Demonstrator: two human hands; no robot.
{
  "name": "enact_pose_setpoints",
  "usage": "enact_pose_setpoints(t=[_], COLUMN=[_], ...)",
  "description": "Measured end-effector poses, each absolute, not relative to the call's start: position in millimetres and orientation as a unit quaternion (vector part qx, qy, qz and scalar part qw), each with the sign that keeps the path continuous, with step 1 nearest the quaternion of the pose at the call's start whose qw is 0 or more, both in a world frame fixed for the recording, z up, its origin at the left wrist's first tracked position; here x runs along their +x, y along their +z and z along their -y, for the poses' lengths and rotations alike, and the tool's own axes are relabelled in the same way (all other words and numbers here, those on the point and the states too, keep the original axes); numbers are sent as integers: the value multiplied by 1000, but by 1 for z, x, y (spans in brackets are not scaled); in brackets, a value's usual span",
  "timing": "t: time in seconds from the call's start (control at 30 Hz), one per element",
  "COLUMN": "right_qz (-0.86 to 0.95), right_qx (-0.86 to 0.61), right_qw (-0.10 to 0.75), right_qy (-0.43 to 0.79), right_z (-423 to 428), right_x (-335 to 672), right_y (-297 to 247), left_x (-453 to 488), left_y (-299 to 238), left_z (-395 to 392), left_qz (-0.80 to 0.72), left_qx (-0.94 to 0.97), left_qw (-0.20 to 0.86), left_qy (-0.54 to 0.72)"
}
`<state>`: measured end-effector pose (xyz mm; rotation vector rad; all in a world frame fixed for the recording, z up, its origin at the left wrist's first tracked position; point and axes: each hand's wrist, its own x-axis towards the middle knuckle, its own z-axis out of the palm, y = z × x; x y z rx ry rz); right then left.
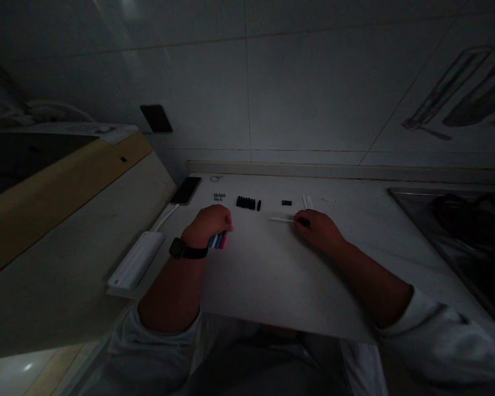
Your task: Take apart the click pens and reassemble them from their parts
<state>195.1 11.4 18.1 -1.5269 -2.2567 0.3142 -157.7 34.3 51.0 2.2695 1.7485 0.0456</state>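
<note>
My left hand [212,221] is closed, its fingers curled low over the counter; whether anything is pinched in them is hidden. Just beneath it show several small blue, white and red pieces [217,241], partly covered by the hand. My right hand [318,228] is closed around the dark end of a thin pale rod [281,220], which points left above the counter. Beyond the hands, several short black cylinders [246,203] stand in a row, with one black piece [259,205] just apart. A small dark block [286,203] and white strips [307,202] lie near my right hand.
Several small metallic parts [219,197], a thin ring [215,179] and tiny pale bits [330,200] lie on the white counter [268,275]. A phone [187,190] and a white power strip [136,261] are at left. A stove [449,242] is at right, the tiled wall behind.
</note>
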Motion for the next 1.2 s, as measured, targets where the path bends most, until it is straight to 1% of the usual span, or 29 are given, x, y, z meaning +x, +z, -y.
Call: enact_pose_setpoints(t=[0.23,0.33,0.4,0.5,0.6,0.7,0.8,0.9,1.1,1.2], right_qz=[786,750,715,642,559,507,474,450,412,409], right_qx=[-515,-515,-505,-469,-431,-398,-383,-396,-407,-418], right_qw=[291,323,349,405,446,462,477,493,533,547], right_qy=[178,260,335,451,550,609,634,631,617,599], right_z=[-8,-7,-6,-3,3,9,10,8,1,0], right_x=[189,185,181,172,161,154,150,151,156,160], right_y=[22,22,22,25,26,26,23,20,16,19], left_x=[-166,-169,-163,-135,-96,-66,-55,-57,-62,-61], left_y=[49,54,60,70,68,56,43,37,32,32], left_z=[-34,-35,-34,-26,-11,5,11,8,-1,-2], left_qz=[-621,-623,-611,-558,-490,-453,-434,-446,-439,-444], left_qx=[771,768,774,794,799,798,793,775,786,780], left_qw=[141,147,145,150,206,255,284,300,296,289], left_qy=[12,35,78,188,280,305,321,331,319,333])
